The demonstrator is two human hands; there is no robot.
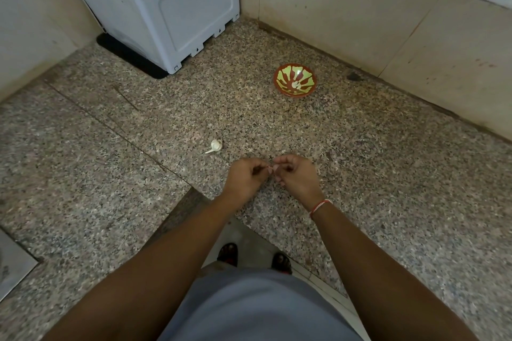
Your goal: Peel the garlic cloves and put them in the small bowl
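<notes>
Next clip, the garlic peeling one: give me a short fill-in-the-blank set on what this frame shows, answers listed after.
1. The left hand and right hand pinch a garlic clove between their ____.
2. The small bowl is red-brown with a ____ pattern inside.
3. The rest of the garlic bulb lies on the ____, apart from both hands.
4. A red thread bracelet sits on the ____ wrist.

Missing words: fingertips; green; counter; right
</notes>
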